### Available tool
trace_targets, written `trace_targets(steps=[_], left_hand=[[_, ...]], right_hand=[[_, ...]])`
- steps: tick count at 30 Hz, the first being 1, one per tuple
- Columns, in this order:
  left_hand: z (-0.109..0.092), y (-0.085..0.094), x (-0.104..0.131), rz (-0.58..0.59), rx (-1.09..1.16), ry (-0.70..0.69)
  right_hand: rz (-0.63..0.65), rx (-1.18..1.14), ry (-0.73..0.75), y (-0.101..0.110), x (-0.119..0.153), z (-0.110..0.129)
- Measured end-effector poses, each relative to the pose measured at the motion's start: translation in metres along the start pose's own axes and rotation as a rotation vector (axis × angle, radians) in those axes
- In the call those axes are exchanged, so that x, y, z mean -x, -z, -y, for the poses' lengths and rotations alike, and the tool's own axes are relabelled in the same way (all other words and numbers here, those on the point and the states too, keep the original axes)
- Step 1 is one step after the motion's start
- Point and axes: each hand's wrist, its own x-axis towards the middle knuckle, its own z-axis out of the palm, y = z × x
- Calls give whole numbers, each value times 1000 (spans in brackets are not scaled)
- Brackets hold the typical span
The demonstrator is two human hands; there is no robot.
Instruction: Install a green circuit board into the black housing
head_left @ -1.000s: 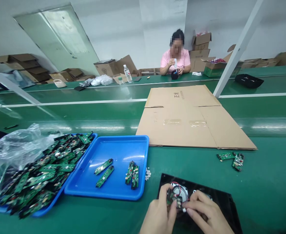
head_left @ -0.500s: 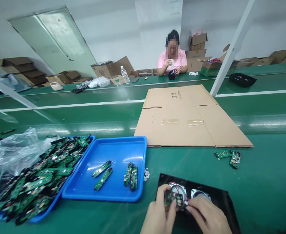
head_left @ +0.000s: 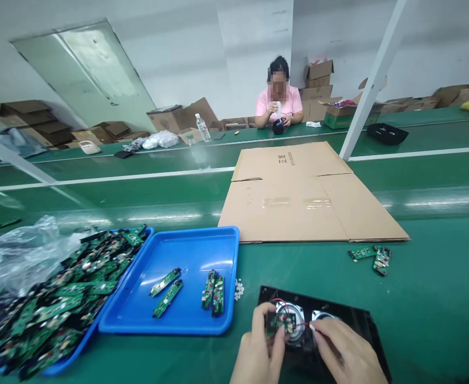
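Both hands sit at the near edge of the green desk [head_left: 418, 298], over a flat black rectangular panel [head_left: 358, 325] w/ two round silver speaker backs, one [head_left: 296, 326] under the fingers, the other [head_left: 322, 316] just to its right. Left hand [head_left: 258, 354] is closed in a pinch on a small green circuit board [head_left: 280, 321], thumb & fingers either side, board held right above the left speaker back. A thin red wire [head_left: 285, 305] loops from board toward the speaker. Right hand [head_left: 344, 354] has its fingertips pinched near the board's right end; what exactly it nips is too small to tell, maybe a wire end or connector.

Board's long axis runs roughly left-right, across the panel. Left hand is nearer it; right hand comes in from the panel's right half.

Relative to the panel: blue plastic tray [head_left: 186, 250] w/ a few green boards lies just left, small white bits [head_left: 238, 289] between them. Further left, a second tray heaped w/ boards [head_left: 58, 298] & clear plastic bag [head_left: 18, 256]. Behind the panel, flattened brown cardboard [head_left: 306, 192]; bare green surface between the two. Right & back, a couple of loose boards [head_left: 372, 256]. Far behind, a person in a pink top [head_left: 278, 101] works at another bench.
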Motion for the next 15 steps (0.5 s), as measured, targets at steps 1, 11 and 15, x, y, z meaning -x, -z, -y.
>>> trace_targets(steps=[1, 11, 15], left_hand=[[0, -1, 0, -10, -19, -8], [-1, -5, 9, -56, -31, -17], [8, -8, 8, -42, -62, -30]], right_hand=[[8, 48, 54, -3, 0, 1], [69, 227, 144, -29, 8, 4], [120, 210, 121, -26, 8, 3]])
